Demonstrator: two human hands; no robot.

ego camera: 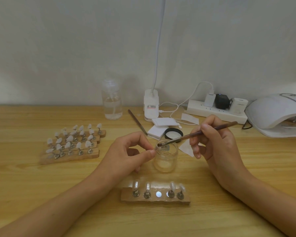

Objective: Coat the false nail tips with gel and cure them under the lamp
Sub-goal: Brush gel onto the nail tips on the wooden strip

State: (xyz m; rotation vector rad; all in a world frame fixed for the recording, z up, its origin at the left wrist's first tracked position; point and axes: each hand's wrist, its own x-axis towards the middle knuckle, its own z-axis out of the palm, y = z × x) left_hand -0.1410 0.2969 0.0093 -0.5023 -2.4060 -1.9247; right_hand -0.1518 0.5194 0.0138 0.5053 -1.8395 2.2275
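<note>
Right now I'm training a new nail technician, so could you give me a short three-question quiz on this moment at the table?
1. True or false: the right hand holds the brush.
2. How many stands are on the near wooden strip? A three, B four, C five.
3. Fill in: the left hand pinches a nail tip over the open glass ____.

Key: 1 true; 2 B, the middle spot is bare; 3 jar.
</note>
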